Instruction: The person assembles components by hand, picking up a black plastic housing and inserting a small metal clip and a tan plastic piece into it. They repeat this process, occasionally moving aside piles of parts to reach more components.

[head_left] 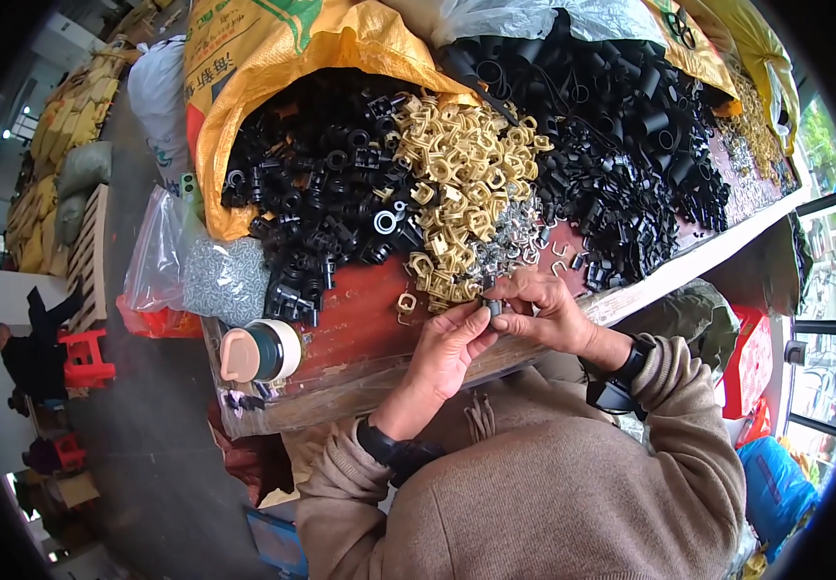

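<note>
Two hands meet above the near edge of the worktop (365, 324), both pinched narrow around one small dark piece (493, 306): the left hand (442, 356) grips it between thumb and fingers, while the right hand (550, 309) closes on it from the other side. Such a tiny thing seems to need fingertips from both sides to be steady; from where I stand, its finer shape is impossible to tell. Just beyond the fingers lie silver clips (514, 232) and a heap of tan rings (466, 184), likely placed there for an easy pick. Black fittings (326, 164) spill from an orange sack (213, 126), its open mouth facing the person, presumably so they slide within reach. A lidded cup (268, 350) sits near the left corner, probably out of the way.
</note>
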